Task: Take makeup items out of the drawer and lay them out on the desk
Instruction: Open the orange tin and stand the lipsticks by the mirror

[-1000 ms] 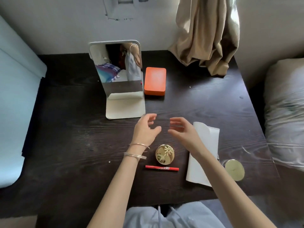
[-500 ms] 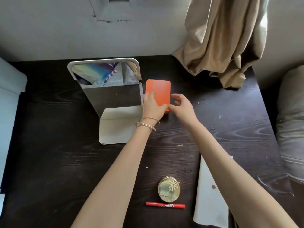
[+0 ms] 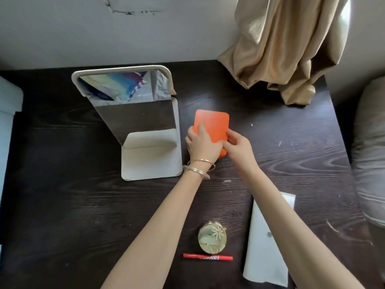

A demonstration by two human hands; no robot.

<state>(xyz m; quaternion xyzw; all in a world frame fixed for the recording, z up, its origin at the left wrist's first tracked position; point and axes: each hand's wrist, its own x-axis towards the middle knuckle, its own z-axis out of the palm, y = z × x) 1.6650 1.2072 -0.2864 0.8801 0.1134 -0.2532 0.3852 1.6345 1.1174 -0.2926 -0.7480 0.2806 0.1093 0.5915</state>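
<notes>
Both hands are on the orange case (image 3: 211, 126), which sits on the desk (image 3: 62, 205) toward its far edge, just beside the right side of the standing mirror (image 3: 133, 113). The left hand (image 3: 203, 146) lies over the near-left part of the case, with the fingers curled around its left edge and one finger pressed on the lid. The right hand (image 3: 237, 144) pinches the near-right corner between thumb and fingers. This two-handed hold probably serves to lift the case or to open it; which of the two cannot be told.

Near the front edge of the desk lie two makeup items already laid out: a round gold compact (image 3: 212, 237) with a palm-like pattern on its lid, and just in front of it a red pencil (image 3: 208, 256), lying parallel to the front edge. The white writing on the pencil seems to read "colorkey", but its first letters are not sharp. To the right of them rests a white paper sheet (image 3: 264, 247), partly under the right forearm. The drawer is not in view. A beige curtain (image 3: 291, 49) hangs down on the far right corner of the desk.
</notes>
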